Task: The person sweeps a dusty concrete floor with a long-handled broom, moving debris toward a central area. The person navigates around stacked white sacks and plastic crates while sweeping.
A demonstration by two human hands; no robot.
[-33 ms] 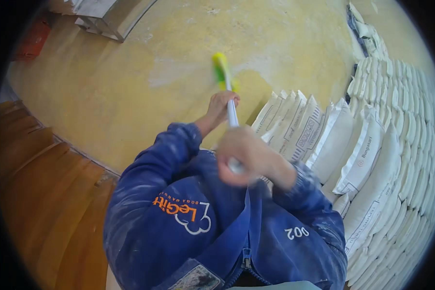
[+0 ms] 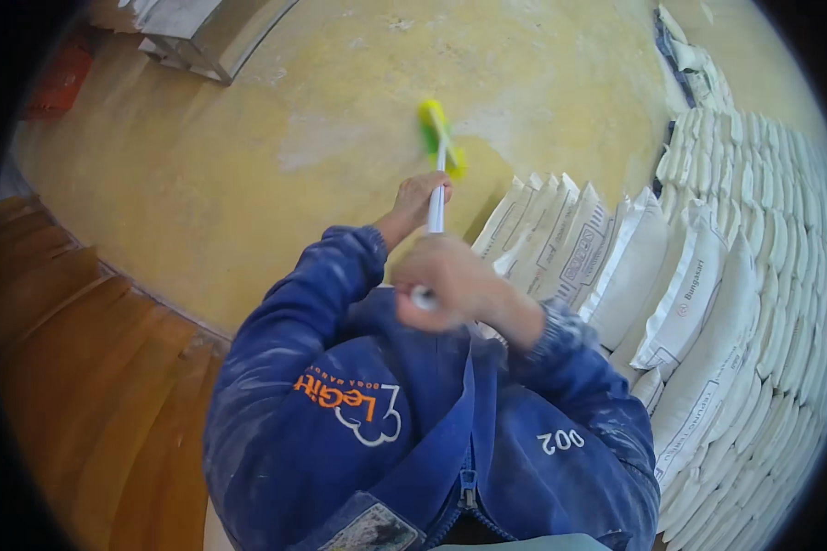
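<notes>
Floor of worn yellow, dusty and scuffed pale in patches, takes up most of the view, and the broom stands near its middle. Right of the broom, white sacks with grey print lie stacked in long overlapping rows, the nearest ones leaning just beside the handle. Left of the broom and well apart, orange-brown wooden boards border the yellow surface. Far beyond the broom, at the upper left, sits a grey metal frame carrying pale bundles.

Below the broom, blue jacket sleeves, dusted white, lead up to both hands. The broom has a thin white handle and a bright green and yellow head pressed on the floor; the head is somewhat blurred, so its bristles cannot be made out. The right hand is clenched around the handle's near end. The left hand grasps the handle farther along, closer to the head.
</notes>
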